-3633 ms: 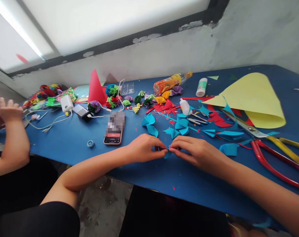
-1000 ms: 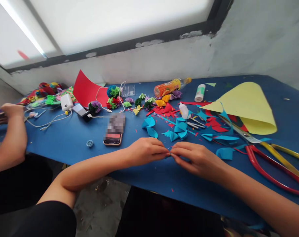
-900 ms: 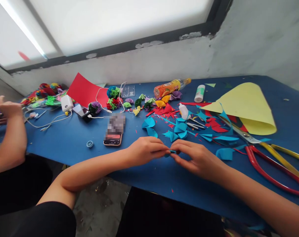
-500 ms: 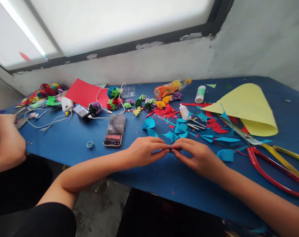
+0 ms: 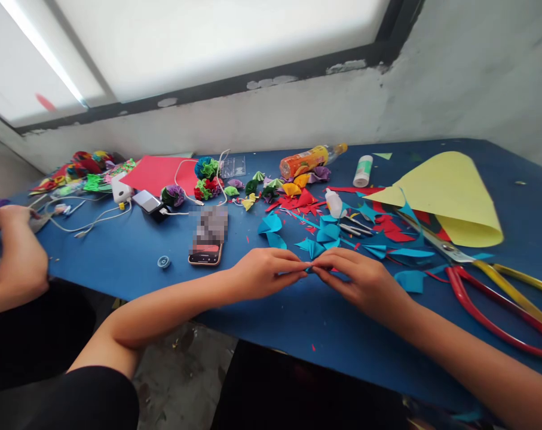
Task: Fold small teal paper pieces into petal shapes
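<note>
Above the blue table's front edge, my left hand point(image 5: 271, 273) and my right hand point(image 5: 358, 276) meet fingertip to fingertip. Both are closed in a pinch on a small piece of blue paper point(image 5: 308, 269), mostly hidden by the fingers. Just beyond them lie folded and cut blue paper pieces point(image 5: 310, 246). A small white glue bottle point(image 5: 334, 204) stands among red paper scraps point(image 5: 304, 203). Large scissors point(image 5: 461, 258) with red and yellow handles rest to the right, partly under a curled yellow sheet point(image 5: 450, 194).
A phone point(image 5: 205, 254) and a small round cap point(image 5: 164, 262) lie left of my hands. Behind are paper flowers point(image 5: 207, 188), an orange drink bottle point(image 5: 304, 161), a glue stick point(image 5: 363, 171), a red sheet point(image 5: 161, 173) and white cables point(image 5: 91, 227). Another person's arm point(image 5: 20, 257) rests at far left.
My fingertips have shifted slightly, and a bit of blue now shows between them. At the back left the red sheet lies lower and flatter. The other person's hand has moved a little.
</note>
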A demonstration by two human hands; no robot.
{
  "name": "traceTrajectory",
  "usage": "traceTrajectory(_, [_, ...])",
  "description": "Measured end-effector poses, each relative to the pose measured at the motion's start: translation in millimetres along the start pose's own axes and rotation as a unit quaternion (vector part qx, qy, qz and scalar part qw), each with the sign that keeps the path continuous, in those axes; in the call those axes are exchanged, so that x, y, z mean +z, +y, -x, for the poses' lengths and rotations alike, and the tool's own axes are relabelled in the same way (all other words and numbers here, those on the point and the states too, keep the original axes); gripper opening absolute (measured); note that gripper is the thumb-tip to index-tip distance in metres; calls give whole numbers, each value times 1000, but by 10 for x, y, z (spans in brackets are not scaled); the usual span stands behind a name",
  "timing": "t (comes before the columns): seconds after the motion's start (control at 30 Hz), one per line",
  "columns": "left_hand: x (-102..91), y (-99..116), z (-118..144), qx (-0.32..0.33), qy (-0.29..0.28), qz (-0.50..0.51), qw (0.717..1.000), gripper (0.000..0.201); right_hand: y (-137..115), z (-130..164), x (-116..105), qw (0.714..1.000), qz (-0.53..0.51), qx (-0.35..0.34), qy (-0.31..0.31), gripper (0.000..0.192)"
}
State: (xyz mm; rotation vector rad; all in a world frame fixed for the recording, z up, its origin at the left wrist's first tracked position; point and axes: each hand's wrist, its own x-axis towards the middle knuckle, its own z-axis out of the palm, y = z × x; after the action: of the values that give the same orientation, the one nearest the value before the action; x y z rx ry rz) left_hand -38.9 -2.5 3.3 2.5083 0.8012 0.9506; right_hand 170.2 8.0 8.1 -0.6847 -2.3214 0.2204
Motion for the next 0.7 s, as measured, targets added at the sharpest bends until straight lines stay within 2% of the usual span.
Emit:
traceTrajectory(0.3, [14,-32,13,4,29,-31,999,25,-4,34,18,996,52,-65,15,9])
traceTrajectory(0.7, [11,-20,15,-36,22,-24,999,19,10,71,48,998,28,-52,12,12])
